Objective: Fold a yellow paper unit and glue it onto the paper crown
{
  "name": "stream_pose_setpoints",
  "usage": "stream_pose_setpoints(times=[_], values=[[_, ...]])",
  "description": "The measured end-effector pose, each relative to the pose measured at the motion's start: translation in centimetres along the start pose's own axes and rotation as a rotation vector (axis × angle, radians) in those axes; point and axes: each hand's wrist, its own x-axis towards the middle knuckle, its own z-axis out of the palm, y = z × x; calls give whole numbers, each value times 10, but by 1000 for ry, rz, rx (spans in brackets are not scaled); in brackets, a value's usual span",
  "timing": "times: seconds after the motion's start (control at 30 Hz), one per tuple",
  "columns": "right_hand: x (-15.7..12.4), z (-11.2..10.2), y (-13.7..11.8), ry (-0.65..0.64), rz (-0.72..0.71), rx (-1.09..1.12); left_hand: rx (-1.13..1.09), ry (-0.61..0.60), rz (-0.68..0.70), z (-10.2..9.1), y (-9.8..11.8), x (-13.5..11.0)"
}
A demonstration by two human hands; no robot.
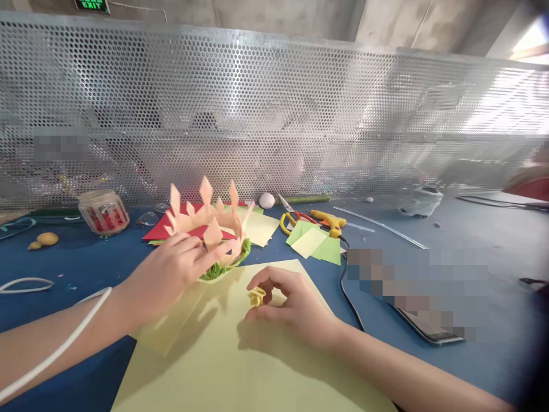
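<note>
The left hand point(178, 272) clamped the crown point(213, 233), trim point(213, 271) fitted; to its right, the right hand point(298, 306) pinched the unattached rose point(256, 296).

Craft workshop, by the look of it. Blue table point(86, 260) strewn with making gear: yellow glue gun point(329, 220) on a black cord, scissors point(294, 213), small green and cream paper pieces point(309, 243), a peach-coloured paper crown point(213, 233). Perforated metal screen point(235, 103) along the table's far side; shapes beyond too blurred to name. Bare concrete wall point(274, 17) above, lit green exit sign point(92, 5) upper left: suggests a public or commercial building.
</note>
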Motion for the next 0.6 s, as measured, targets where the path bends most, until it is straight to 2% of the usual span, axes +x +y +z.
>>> stream_pose_setpoints(times=[0.13,0.3,0.4,0.43,0.47,0.6], values=[[3,0,-1,43,-18,-41,-123,-39,49,1,-2,0],[3,1,-3,77,-42,-89,-245,56,-104,-8,6,-15],[1,2,-3,75,-113,-133,-547,67,-216,-7,27,-15],[0,3,-3,69,-144,-149,-897,-9,-364,-4,35,-13],[-1,3,-3,63,-175,-166,-1023,-41,-412,-1,43,-10],[-4,6,-1,58,-256,-228,-1290,-100,-519,12,66,5]])
